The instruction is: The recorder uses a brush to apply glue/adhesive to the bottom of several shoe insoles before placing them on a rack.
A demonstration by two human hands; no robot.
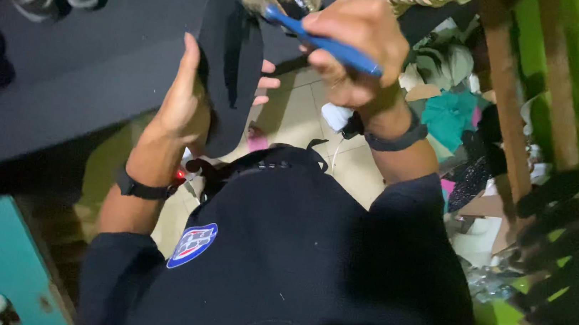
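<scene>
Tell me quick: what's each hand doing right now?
Left hand: closed around the edge of a black shoe sole, holding it up.
Right hand: fingers closed on a blue-handled brush.

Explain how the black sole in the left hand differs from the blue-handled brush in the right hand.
The black sole is broad, flat and dark; the blue-handled brush is thin and bright. The left hand holds the sole upright by its edge, while the right hand closes around the brush, which lies slanted. Both are held up before the person's chest.
</scene>
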